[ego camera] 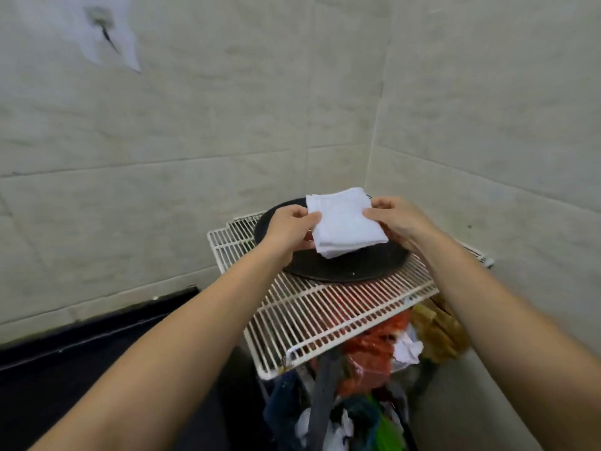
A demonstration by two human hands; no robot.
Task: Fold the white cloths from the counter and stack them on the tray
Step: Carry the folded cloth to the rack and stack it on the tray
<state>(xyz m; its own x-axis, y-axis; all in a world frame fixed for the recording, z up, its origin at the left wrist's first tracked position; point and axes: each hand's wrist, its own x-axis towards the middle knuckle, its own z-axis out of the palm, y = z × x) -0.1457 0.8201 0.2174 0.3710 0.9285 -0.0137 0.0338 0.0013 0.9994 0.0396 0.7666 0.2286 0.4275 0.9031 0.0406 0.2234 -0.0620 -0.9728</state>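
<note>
The folded cloth (344, 222) sits pinched between the left hand (289, 227) and right hand (395, 219), just above the dark tray (357, 271) beneath them. It looks light and limp, so opposite edges suit gripping. Whether it touches the tray is unclear; the counter's cloths are out of sight.
</note>
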